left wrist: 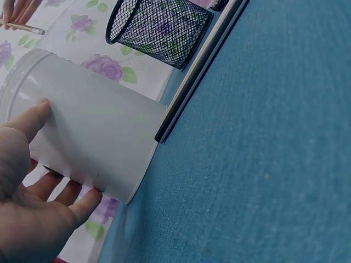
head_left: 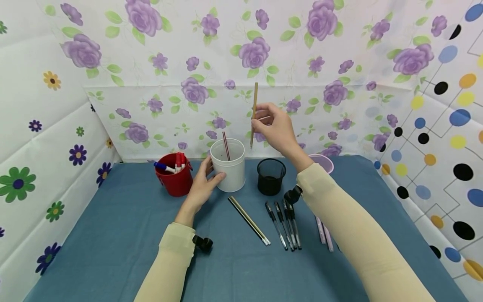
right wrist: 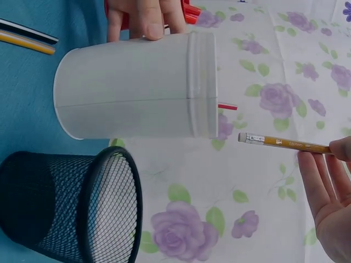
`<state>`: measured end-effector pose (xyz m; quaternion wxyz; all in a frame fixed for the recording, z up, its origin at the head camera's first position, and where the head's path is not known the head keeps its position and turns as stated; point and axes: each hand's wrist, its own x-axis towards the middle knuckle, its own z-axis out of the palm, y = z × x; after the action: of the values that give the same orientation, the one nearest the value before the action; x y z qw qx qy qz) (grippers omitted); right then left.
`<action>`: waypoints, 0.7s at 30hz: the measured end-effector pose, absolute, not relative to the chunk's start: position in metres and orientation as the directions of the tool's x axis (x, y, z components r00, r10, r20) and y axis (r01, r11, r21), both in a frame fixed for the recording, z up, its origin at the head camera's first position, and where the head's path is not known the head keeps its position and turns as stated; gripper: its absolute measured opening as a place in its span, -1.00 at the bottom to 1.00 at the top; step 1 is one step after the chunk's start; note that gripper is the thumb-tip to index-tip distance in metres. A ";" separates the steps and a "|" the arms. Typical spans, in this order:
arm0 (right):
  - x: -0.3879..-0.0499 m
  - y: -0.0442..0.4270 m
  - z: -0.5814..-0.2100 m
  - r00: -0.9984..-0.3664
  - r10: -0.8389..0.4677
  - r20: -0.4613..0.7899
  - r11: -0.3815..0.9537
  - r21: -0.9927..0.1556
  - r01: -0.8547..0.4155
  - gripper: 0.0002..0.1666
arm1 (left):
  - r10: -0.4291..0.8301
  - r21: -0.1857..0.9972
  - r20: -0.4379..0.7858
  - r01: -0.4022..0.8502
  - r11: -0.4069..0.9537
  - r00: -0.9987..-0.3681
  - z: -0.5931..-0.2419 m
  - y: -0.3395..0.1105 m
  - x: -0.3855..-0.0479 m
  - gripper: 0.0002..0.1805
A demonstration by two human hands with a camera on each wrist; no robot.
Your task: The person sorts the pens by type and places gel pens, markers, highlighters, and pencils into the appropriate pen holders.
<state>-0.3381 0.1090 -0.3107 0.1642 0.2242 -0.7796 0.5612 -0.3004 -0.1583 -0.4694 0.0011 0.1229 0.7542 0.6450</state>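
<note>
My left hand (head_left: pixel 201 186) holds the white cup (head_left: pixel 232 174) at its left side, thumb across the front and fingers round the back. The cup stands upright on the blue cloth. A pair of thin dark-red pencils (head_left: pixel 226 147) leans inside it. Above and to the right of its rim, my right hand (head_left: pixel 277 128) pinches a yellow pencil (head_left: pixel 255 94) between thumb and fingers. That pencil is nearly upright, and its eraser end (right wrist: pixel 244 138) points down, apart from the cup. More pencils (head_left: pixel 249 220), black and yellowish, lie side by side in front of the cup.
A red cup (head_left: pixel 175 184) with red and blue markers stands left of the left hand. To the right are a black mesh cup (head_left: pixel 269 184) and a partly hidden purple cup (head_left: pixel 323 163). Several black pens (head_left: pixel 281 224) and light-purple pens (head_left: pixel 323 235) lie in front.
</note>
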 end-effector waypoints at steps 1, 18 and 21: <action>-0.338 0.108 -0.309 -0.843 -0.170 0.511 0.261 -0.801 -0.538 -0.58 | 0.186 0.974 0.157 0.183 0.136 -0.970 -0.469 -0.158 -0.301 -0.11; -0.348 0.090 -0.311 -0.831 -0.235 0.504 0.146 -0.827 -0.543 -0.60 | 0.184 0.979 0.131 0.156 0.129 -0.974 -0.465 -0.157 -0.300 -0.10; -0.350 0.086 -0.314 -0.827 -0.244 0.507 0.148 -0.823 -0.549 -0.61 | 0.182 0.976 0.147 0.172 0.134 -0.972 -0.470 -0.158 -0.302 -0.10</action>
<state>-0.3501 0.0862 -0.3136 0.1278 0.2653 -0.7468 0.5963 -0.3022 -0.1581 -0.4701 0.0037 0.1175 0.7528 0.6476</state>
